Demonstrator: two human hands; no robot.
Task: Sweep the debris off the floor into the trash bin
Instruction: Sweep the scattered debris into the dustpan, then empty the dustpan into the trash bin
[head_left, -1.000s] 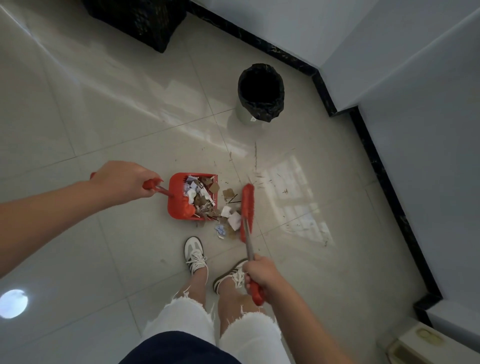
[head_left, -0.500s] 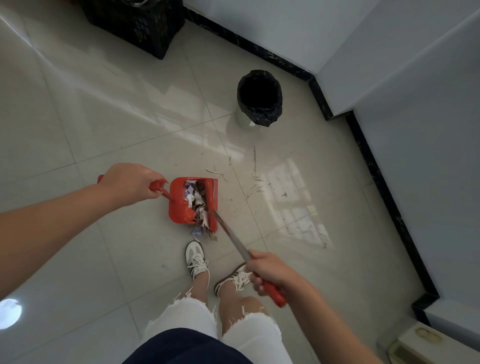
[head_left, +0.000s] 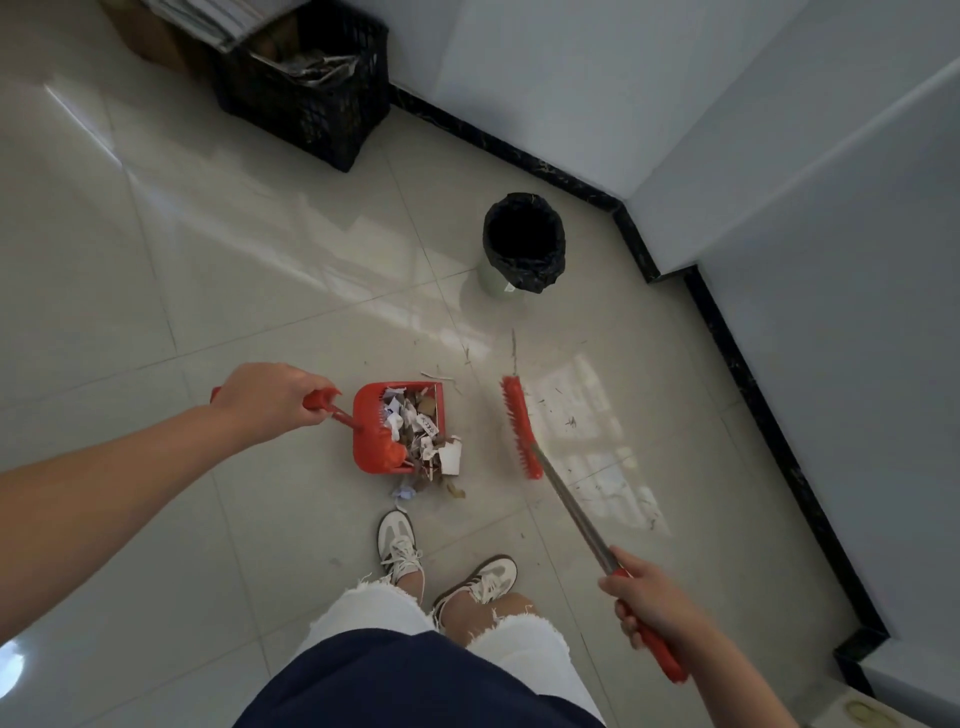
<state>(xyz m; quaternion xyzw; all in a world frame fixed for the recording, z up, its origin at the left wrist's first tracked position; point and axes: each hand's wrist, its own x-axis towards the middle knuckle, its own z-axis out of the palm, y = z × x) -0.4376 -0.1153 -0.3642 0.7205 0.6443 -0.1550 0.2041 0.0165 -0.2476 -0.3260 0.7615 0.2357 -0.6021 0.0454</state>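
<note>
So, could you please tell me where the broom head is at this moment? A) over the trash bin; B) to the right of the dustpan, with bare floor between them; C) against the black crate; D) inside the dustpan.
B: the red broom head is clear of the open side of the dustpan, with bare tile showing between them.

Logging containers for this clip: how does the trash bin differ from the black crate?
The trash bin is round, with a black bag over its rim; the black crate is boxy with lattice sides. The bin shows only a dark inside; the crate holds crumpled material. Both stand upright on the floor.
</note>
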